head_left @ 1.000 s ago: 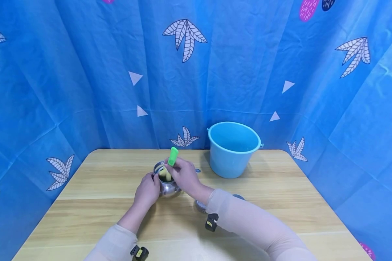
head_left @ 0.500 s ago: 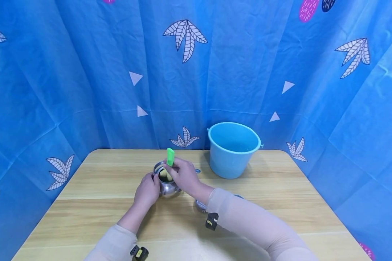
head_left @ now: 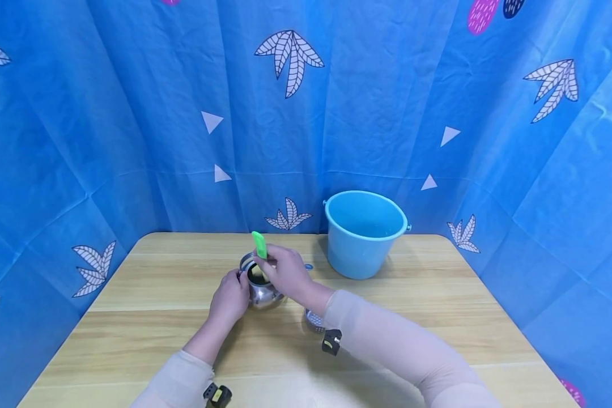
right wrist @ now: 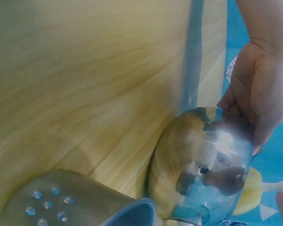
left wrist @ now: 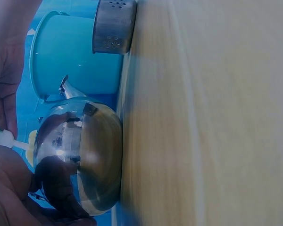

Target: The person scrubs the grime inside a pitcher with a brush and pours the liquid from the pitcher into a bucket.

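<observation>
Glossy metal teapot (left wrist: 96, 146), smooth plastic bucket (head_left: 364, 249), wood-grained table (head_left: 148, 317)

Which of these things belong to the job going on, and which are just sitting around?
Likely part of the job:
Metal teapot, held by the left hand
Green-handled sponge brush, held by the right hand, its yellow sponge at the teapot's mouth

Apparently just around:
Light-blue bucket, untouched
Perforated metal strainer, untouched
Patterned blue curtain, backdrop
</observation>
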The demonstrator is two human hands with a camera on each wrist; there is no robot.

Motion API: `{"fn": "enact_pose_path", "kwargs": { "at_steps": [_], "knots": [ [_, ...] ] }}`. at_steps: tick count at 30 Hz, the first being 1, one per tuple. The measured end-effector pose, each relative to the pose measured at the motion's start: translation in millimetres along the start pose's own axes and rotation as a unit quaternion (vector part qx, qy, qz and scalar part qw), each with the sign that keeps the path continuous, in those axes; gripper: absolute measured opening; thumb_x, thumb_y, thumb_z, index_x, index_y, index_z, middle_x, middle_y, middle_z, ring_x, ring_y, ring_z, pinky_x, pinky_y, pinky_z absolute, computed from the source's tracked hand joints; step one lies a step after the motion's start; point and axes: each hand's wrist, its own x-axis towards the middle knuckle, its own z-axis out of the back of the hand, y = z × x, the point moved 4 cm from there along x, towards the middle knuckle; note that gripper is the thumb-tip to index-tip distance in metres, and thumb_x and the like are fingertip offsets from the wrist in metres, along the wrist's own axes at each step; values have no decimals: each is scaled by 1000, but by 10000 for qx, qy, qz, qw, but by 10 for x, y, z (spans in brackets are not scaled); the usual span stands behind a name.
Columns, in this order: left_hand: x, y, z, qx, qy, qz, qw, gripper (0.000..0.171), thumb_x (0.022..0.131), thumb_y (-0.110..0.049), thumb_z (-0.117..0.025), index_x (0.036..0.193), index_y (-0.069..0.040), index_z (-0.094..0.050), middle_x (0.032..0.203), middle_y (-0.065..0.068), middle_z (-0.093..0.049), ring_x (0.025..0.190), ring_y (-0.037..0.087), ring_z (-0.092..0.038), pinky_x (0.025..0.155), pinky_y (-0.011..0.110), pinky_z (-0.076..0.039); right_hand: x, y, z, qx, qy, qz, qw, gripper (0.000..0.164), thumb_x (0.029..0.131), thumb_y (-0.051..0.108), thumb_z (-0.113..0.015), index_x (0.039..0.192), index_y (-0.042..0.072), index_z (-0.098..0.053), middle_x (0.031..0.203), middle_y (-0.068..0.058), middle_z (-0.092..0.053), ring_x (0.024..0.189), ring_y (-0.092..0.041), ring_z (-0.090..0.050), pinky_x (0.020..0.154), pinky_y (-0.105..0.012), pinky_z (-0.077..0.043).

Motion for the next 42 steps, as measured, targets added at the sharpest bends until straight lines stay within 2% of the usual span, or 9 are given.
{"fn": "enact_pose_path", "kwargs": {
  "at_steps": [8,14,18,23,29,35,42],
  "knots": [
    [13,5,-3,-57,67,30,10000,52,108,-26,-32,138,15,-45,133,35,-53,125,50,-51,104,60,-42,48,22,15,-68,358,38,9993,10,98,14,-66,104,8,-71,106,-3,-75,102,-14,-71,85,-17,-54],
    [27,-4,-3,-102,85,32,9999,53,108,-27,-31,139,14,-44,134,35,-52,126,49,-50,105,60,-41,96,35,29,-242,497,110,9984,8,99,17,-65,98,11,-70,102,-3,-75,100,-14,-71,85,-23,-57],
    [18,-20,9,-204,104,52,9997,52,108,-27,-32,139,14,-44,135,34,-51,126,50,-49,105,61,-40,134,47,33,-435,611,82,9972,6,98,18,-66,96,14,-70,93,2,-73,85,-6,-69,75,-19,-55],
    [1,-23,15,-260,128,67,9996,51,108,-27,-33,139,13,-44,135,34,-51,126,50,-50,104,61,-41,159,81,43,-507,870,-92,9949,5,98,18,-66,98,14,-69,78,6,-66,64,-5,-55,57,-17,-47],
    [3,5,2,-284,146,65,9995,52,108,-27,-32,139,13,-43,135,34,-51,125,50,-50,103,62,-41,168,98,38,-466,1108,-276,9924,9,99,21,-65,101,14,-69,72,9,-61,59,-6,-52,53,-18,-46],
    [0,12,3,-300,145,63,9994,52,108,-27,-32,139,14,-43,135,34,-51,125,50,-50,103,62,-41,187,81,30,-451,1132,-324,9920,11,99,22,-64,102,14,-70,68,9,-59,54,-6,-48,49,-19,-43],
    [-2,4,0,-268,109,48,9996,52,108,-26,-32,139,14,-43,134,35,-52,124,51,-51,102,62,-42,231,76,33,-529,1207,-287,9909,12,100,23,-63,92,15,-67,60,6,-50,51,-7,-43,47,-20,-37]
  ]
}}
